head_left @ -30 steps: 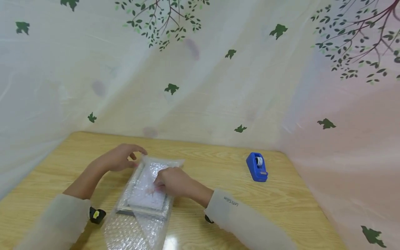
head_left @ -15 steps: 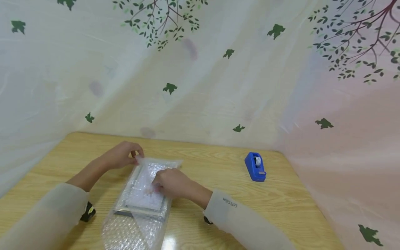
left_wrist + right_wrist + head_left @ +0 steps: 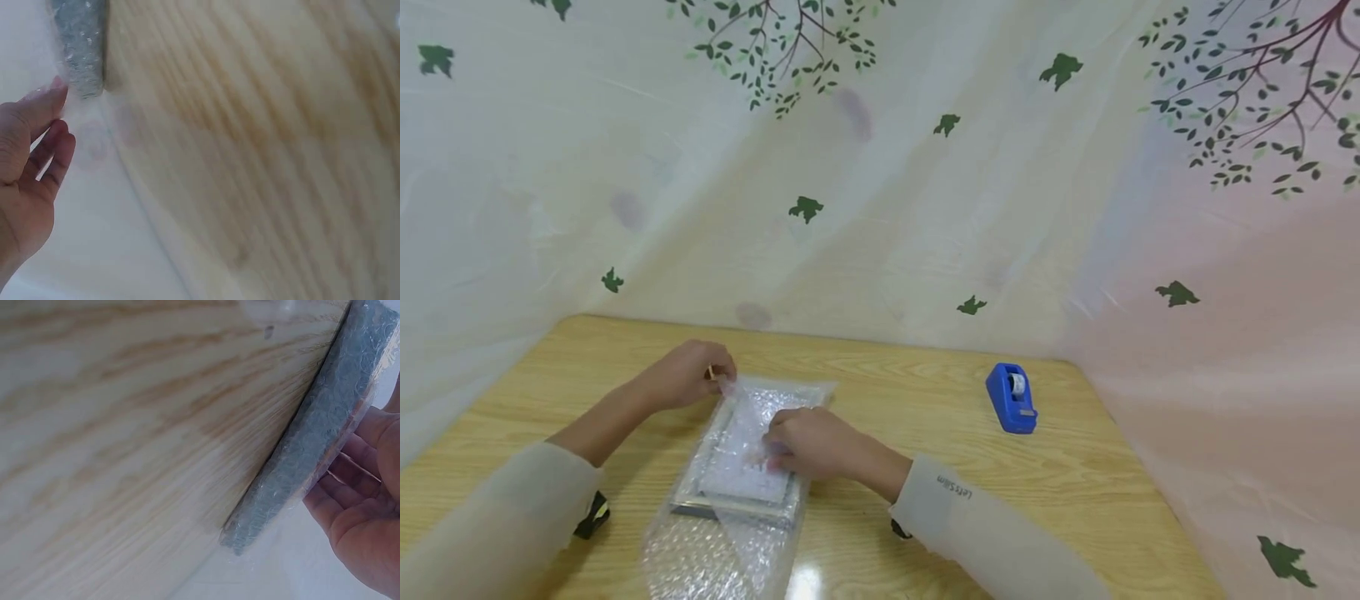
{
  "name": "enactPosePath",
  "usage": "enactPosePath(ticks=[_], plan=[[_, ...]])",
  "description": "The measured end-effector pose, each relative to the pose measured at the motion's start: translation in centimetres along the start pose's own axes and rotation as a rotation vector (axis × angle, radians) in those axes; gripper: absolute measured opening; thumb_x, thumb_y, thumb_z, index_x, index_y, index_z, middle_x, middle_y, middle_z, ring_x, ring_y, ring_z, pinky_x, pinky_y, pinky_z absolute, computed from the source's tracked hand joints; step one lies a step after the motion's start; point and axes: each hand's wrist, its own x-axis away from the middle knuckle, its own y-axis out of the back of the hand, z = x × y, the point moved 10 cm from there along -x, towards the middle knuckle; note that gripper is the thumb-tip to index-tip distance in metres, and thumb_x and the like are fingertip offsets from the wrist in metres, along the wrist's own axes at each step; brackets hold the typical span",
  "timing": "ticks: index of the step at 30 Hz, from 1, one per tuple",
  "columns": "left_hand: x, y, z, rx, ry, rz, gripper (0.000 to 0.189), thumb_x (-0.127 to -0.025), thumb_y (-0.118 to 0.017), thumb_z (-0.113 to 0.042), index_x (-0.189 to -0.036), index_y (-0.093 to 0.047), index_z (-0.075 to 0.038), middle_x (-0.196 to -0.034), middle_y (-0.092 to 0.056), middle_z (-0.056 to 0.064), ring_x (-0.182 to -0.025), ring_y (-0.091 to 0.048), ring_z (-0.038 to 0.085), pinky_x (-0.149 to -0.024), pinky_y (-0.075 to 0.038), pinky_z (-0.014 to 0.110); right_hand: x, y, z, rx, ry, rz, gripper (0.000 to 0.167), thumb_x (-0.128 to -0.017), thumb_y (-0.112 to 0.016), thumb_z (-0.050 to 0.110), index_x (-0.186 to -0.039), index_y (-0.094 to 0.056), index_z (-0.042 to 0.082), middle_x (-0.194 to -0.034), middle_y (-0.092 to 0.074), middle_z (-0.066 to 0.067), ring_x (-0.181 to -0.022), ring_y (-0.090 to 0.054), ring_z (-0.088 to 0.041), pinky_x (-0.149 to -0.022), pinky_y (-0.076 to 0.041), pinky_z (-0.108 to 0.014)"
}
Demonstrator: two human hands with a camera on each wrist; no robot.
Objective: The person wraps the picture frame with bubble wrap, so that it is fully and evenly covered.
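A picture frame [image 3: 730, 508] lies flat on the table, covered by clear bubble wrap [image 3: 700, 550] whose loose end trails toward the near edge. At the frame's far left corner my left hand [image 3: 688, 375] pinches the wrap's edge between thumb and fingers; the left wrist view shows this hand [image 3: 31, 169] beside the wrapped corner [image 3: 84, 56]. My right hand [image 3: 812, 442] rests on top of the wrapped frame, right of its middle, with bent fingers pressing the wrap. In the right wrist view its fingers [image 3: 337, 494] lie against the upper side of the wrapped frame [image 3: 312, 437].
A blue tape dispenser [image 3: 1011, 398] with a roll of tape stands at the right rear of the wooden table [image 3: 925, 400]. Behind and beside the table hangs a pale curtain [image 3: 880, 208] with printed leaves and branches.
My left hand has drawn slightly left, and its fingers have closed on the wrap's corner. My right hand stays in place on the frame, its fingers shifting only a little.
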Motion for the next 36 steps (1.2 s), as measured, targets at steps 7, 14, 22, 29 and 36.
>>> enactPosePath(ticks=[7,14,22,29,36], plan=[[0.8,0.0,-1.6,-0.05,-0.049,0.132,0.015,-0.087,-0.072,0.002,-0.091,-0.081,-0.009,-0.088,-0.076,0.0,-0.081,-0.071,0.022,-0.075,-0.058,0.041,0.2,0.2,0.1,-0.016,0.004,-0.006,0.029,-0.098,-0.07,0.034,-0.119,-0.075,0.016,-0.121,-0.069,0.001,-0.111,-0.065,-0.01,-0.093,-0.05,-0.021],[1.6,-0.5,-2.2,-0.015,0.031,0.218,0.021,-0.1,-0.066,-0.018,-0.097,-0.08,-0.004,-0.089,-0.077,0.007,-0.083,-0.073,0.024,-0.077,-0.058,0.043,0.3,0.1,-0.3,-0.066,-0.018,0.007,0.036,-0.099,-0.069,0.034,-0.127,-0.068,0.013,-0.125,-0.067,0.0,-0.112,-0.064,-0.009,-0.094,-0.05,-0.021],[0.8,-0.6,-2.6,-0.082,0.068,0.171,0.027,-0.095,-0.073,-0.037,-0.084,-0.078,-0.013,-0.079,-0.072,-0.009,-0.069,-0.062,0.006,-0.068,-0.054,0.036,0.6,-0.3,0.2,-0.027,0.003,0.013,0.034,-0.101,-0.065,0.035,-0.128,-0.066,0.014,-0.128,-0.065,0.0,-0.114,-0.063,-0.01,-0.093,-0.05,-0.02],[0.9,-0.4,-2.9,-0.137,0.15,0.136,0.036,-0.084,-0.084,-0.032,-0.106,-0.073,-0.006,-0.094,-0.073,0.006,-0.085,-0.067,0.025,-0.076,-0.055,0.046,0.7,-0.1,0.3,-0.056,0.058,-0.01,0.033,-0.101,-0.067,0.031,-0.129,-0.068,0.013,-0.128,-0.065,-0.002,-0.117,-0.062,-0.012,-0.098,-0.048,-0.021],[1.1,-1.0,-3.6,-0.214,0.121,0.16,0.029,-0.085,-0.084,-0.026,-0.11,-0.08,-0.011,-0.095,-0.073,0.008,-0.09,-0.067,0.029,-0.077,-0.057,0.048,0.8,0.6,-0.2,-0.01,0.058,-0.064,0.041,-0.099,-0.068,0.039,-0.132,-0.067,0.015,-0.131,-0.065,-0.002,-0.121,-0.059,-0.018,-0.104,-0.045,-0.028]])
